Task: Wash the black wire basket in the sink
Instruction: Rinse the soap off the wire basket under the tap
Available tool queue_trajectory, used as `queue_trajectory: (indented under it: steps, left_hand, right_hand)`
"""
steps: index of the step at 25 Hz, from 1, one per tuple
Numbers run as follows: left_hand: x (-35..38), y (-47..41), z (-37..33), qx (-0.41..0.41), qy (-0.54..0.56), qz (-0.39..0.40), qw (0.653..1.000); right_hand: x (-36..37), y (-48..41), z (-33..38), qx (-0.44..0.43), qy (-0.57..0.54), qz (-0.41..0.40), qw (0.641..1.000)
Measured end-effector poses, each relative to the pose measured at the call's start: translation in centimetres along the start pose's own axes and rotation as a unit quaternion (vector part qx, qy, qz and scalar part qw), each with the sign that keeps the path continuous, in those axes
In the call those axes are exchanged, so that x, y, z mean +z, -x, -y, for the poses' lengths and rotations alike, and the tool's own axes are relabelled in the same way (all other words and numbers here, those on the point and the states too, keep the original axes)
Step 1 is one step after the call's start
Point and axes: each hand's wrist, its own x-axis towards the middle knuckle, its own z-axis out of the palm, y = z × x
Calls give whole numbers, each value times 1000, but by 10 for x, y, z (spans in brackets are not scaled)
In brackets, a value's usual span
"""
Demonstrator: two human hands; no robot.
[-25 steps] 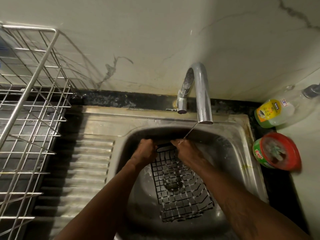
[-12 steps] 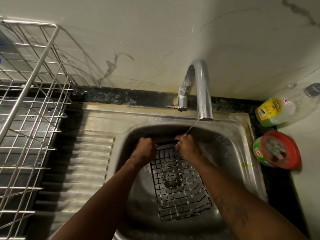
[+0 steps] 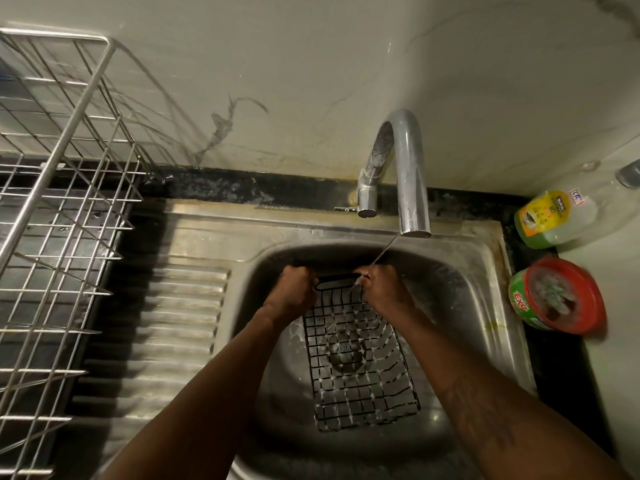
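Note:
The black wire basket (image 3: 360,368) lies inside the steel sink (image 3: 485,306), its grid over the drain and its far rim with a handle loop raised toward the tap. My left hand (image 3: 292,289) grips the far rim at its left corner. My right hand (image 3: 384,289) grips the same rim at its right corner. A thin stream of water runs from the chrome tap (image 3: 408,174) onto the rim next to my right hand. My fingers are hidden behind the backs of my hands.
A steel dish rack (image 3: 59,216) stands at the left beside the ribbed drainboard (image 3: 173,323). On the right counter lie a dish-soap bottle (image 3: 554,216) and a red-rimmed green tub (image 3: 557,296). A pale wall rises right behind the tap.
Both hands hold the basket's far rim as before. The right hand has drawn slightly back toward the rim's right corner, and the view has dipped a little.

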Motion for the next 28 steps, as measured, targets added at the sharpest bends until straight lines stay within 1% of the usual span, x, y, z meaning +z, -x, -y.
queue_trajectory:
  steps: [4, 7, 9, 13, 15, 17, 19, 22, 25, 27, 28]
  left_hand:
    - [4, -4, -5, 6, 12, -4, 1000]
    - [10, -8, -11, 4, 20, -7, 1000]
    - [14, -12, -15, 0, 25, -8, 1000]
    - [21, -22, -28, -22, 36, 32, 999]
    - [26, -26, -32, -30, 47, 44, 997]
    - [30, -28, -36, -21, 40, 64, 997]
    - [33, -28, -43, 9, 25, 69, 997]
    - [35, -22, -52, 56, 29, 26, 998]
    - [43, -15, -51, 63, 49, -25, 996]
    - [50, -14, -49, 79, 19, -31, 996]
    - [50, -12, -51, 105, -11, -32, 994]
  right_hand:
    - [-4, 4, 2, -47, 47, 2, 998]
    - [-5, 5, 1, -76, 68, 21, 995]
    - [-8, 5, 1, -74, 65, 24, 995]
    - [-8, 7, -4, -82, 84, 46, 992]
    - [-6, 6, -7, -75, 67, 48, 994]
    - [-8, 5, -9, -64, 46, 57, 995]
    - [-11, 4, -12, -69, 42, 71, 994]
    - [-16, 4, -19, -77, 41, 71, 994]
    - [-18, 5, -26, -63, 32, 69, 995]
    - [-16, 5, -30, -56, 12, 69, 996]
    - [-15, 6, -32, -50, 2, 72, 996]
